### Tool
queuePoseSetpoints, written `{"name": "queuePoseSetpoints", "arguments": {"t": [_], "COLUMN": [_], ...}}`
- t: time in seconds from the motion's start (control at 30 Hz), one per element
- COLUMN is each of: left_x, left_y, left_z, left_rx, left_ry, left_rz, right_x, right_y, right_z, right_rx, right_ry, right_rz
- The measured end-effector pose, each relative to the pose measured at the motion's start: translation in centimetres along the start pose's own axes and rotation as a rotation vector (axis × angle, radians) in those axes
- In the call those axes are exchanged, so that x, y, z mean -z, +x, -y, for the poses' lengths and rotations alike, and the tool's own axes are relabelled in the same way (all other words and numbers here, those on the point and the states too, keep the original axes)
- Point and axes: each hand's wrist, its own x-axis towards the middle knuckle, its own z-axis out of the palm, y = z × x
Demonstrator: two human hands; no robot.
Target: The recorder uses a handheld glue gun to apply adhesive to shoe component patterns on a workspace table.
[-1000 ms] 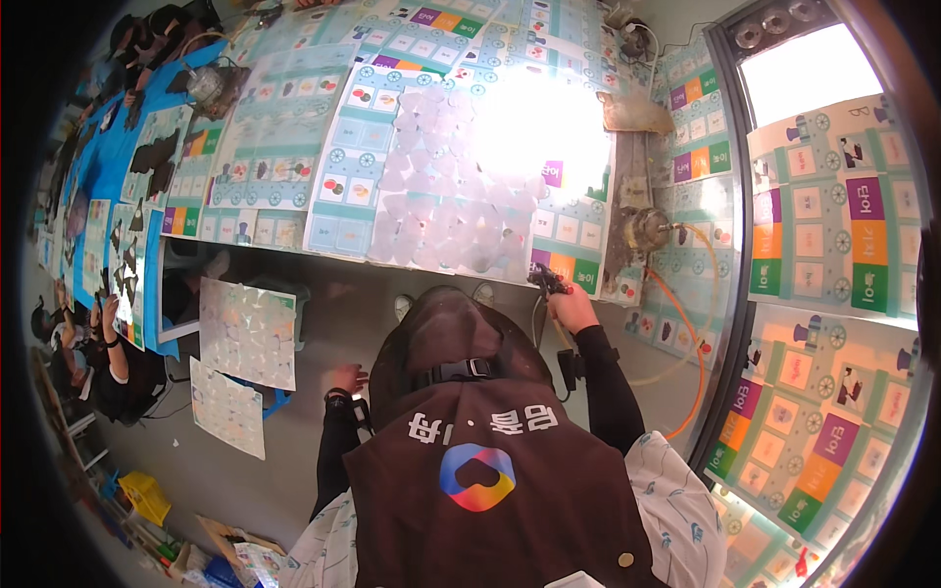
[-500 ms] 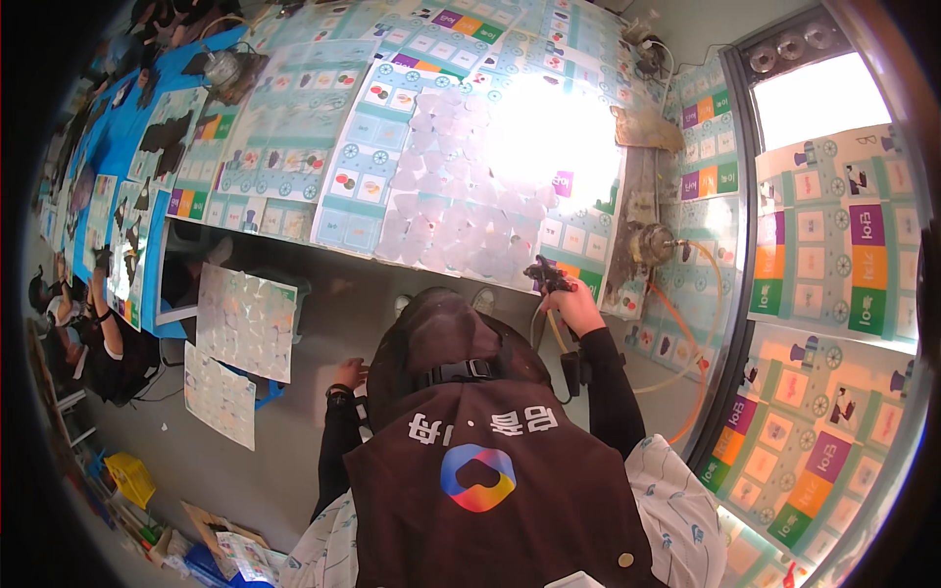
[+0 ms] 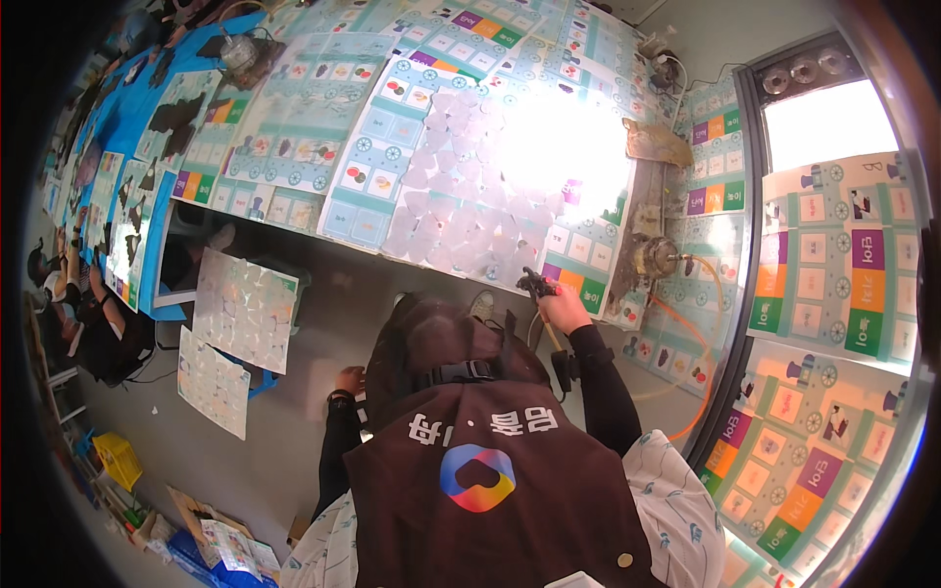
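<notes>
Low at the person's left side, the left hand hangs well apart from the table, nothing visible in it; whether its fingers are loose or curled I cannot tell. The right hand is the nearer one, wrapped round a single black spray gun at the table's near edge, the gun's front end turned leftward. Ahead and to the left of that hand lies one layer of pale rounded pieces, its long axis seeming to run away from the body; the pieces overlap too much to count, and glare hides the far right. Left of the left hand sit two more sheets, an upper one and a lower one. Metal pots number two: one right of the gun, another at the far left.
</notes>
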Motion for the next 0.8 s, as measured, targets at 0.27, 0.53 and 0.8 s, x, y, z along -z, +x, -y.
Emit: {"name": "queuePoseSetpoints", "arguments": {"t": [0.27, 0.53, 0.8], "left_x": [2.5, -0.5, -0.6], "left_y": [3.9, 1.3, 1.7], "left_z": [4.5, -2.5, -2.4], "left_rx": [-0.504, -0.046, -0.031], "left_ry": [0.641, -0.005, -0.034], "left_rz": [0.077, 0.026, 0.029], "right_x": [-0.1, -0.1, -0.9], "right_y": [0.0, -0.2, -0.9], "right_z": [-0.9, -1.2, 0.6], "right_rx": [0.027, -0.024, 0.008], "right_ry": [-0.044, 0.062, 0.312], "right_rz": [-0.070, -0.105, -0.219]}}
